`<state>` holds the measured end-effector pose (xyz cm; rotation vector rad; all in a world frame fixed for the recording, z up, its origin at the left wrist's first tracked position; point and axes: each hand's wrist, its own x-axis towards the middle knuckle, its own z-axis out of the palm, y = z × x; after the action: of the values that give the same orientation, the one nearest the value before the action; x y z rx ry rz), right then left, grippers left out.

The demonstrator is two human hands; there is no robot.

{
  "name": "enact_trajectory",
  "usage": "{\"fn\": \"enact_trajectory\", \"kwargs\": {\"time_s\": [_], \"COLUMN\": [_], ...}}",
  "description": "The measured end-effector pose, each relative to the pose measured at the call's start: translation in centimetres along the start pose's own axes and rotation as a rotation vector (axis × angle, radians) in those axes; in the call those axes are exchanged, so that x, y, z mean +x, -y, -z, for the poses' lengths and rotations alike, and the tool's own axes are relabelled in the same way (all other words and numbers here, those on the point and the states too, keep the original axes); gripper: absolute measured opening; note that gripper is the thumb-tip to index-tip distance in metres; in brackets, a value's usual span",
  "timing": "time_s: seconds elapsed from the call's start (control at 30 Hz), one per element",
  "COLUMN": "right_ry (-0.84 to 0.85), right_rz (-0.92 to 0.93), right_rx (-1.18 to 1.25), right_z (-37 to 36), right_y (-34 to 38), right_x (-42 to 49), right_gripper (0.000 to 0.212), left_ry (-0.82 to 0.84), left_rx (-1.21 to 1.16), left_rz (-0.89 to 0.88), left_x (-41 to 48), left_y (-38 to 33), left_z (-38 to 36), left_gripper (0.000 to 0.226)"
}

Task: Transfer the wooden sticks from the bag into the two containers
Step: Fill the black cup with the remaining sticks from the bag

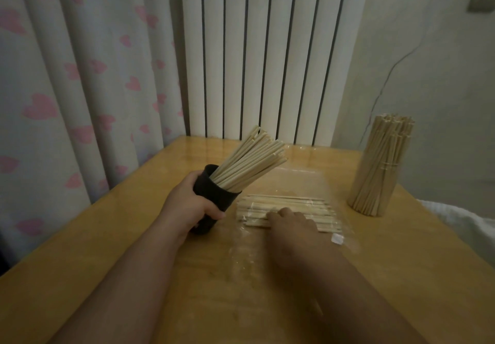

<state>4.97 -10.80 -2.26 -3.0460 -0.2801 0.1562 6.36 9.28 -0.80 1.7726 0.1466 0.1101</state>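
The left hand grips the tilted black container, already part-filled. The right hand rests on the wooden sticks in the clear bag; whether it grasps them I cannot tell. Next, probably, it gathers a bundle for the tilted mouth. The right container looks full.

The curtain is rocking pink hearts on a whitish ground, and the radiator is showing white ribs striped with dark gaps. The table is glowing honey-yellow, the container is looking plain black, the wooden sticks are coming across pale tan, and the bag is looking totally see-through.
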Motion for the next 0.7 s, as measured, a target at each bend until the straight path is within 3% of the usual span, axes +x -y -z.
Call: {"fn": "enact_trajectory", "kwargs": {"time_s": [0.37,0.7], "right_ry": [-0.200,-0.236], "right_rz": [-0.046,0.054], "right_rx": [0.065,0.171], "right_z": [-1.2,-1.6], "right_y": [-1.7,-2.0], "right_x": [2.5,3.1], "right_gripper": [0.027,0.030], "left_ry": [-0.008,-0.010], "left_rx": [0.030,0.040], "left_rz": [-0.008,-0.007], "left_x": [0.2,0.4], "left_y": [0.1,0.2], "left_z": [0.0,0.0], "left_gripper": [0.088,0.083]}}
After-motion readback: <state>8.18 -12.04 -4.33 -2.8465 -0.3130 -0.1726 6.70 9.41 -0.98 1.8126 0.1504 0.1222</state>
